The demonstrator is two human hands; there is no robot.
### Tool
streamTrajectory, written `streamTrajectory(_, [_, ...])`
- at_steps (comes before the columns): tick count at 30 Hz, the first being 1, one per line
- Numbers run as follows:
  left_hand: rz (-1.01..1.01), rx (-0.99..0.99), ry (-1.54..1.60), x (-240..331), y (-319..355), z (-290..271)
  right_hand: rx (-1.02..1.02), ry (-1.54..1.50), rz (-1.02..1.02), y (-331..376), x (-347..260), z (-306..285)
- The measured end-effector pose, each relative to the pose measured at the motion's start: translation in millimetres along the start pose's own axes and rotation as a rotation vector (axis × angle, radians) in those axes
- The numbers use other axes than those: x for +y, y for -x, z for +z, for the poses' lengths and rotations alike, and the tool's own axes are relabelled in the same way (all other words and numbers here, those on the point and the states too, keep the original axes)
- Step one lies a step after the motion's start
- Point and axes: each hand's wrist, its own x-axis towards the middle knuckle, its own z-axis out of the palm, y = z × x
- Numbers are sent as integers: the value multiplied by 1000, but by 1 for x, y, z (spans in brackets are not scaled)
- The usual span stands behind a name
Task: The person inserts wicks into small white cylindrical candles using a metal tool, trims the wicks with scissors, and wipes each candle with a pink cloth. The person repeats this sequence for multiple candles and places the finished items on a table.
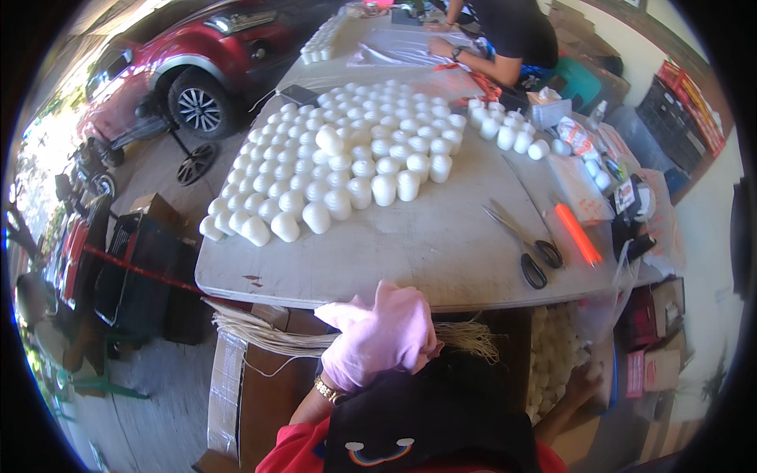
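In front of the table's near edge, my left hand is wrapped in a pink cloth (386, 327) that hides its fingers; a gold watch (327, 389) circles the wrist. Low on the right, my right hand (582, 385) reaches down beside a box of small white pieces (546, 366). Its fingers are dim and small, so I cannot make out whether they hold one. Many white ridged candle-like cylinders (339, 201) stand packed in rows on the table, with one lying on top of the others. A smaller group of them (505, 135) stands to the right.
On the table's right lie black-handled scissors (524, 244), a thin rod (528, 193) and an orange stick-shaped object (578, 235). Bundled pale strings (276, 331) hang under the near edge. Across the table a person (512, 39) works over plastic sheeting. A red vehicle (189, 63) stands left.
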Motion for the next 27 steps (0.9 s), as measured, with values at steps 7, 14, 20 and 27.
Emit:
streamTrajectory(7, [16,23,-205,4,2,2,-544,146,-261,44,-33,205])
streamTrajectory(14, [12,17,-526,6,23,-9,-863,637,-333,134,38,388])
streamTrajectory(20, [46,67,42,29,5,12,-1359,93,-98,228,107,469])
streamTrajectory(27, [170,173,-191,39,18,-20,-1339,8,-208,248,111,484])
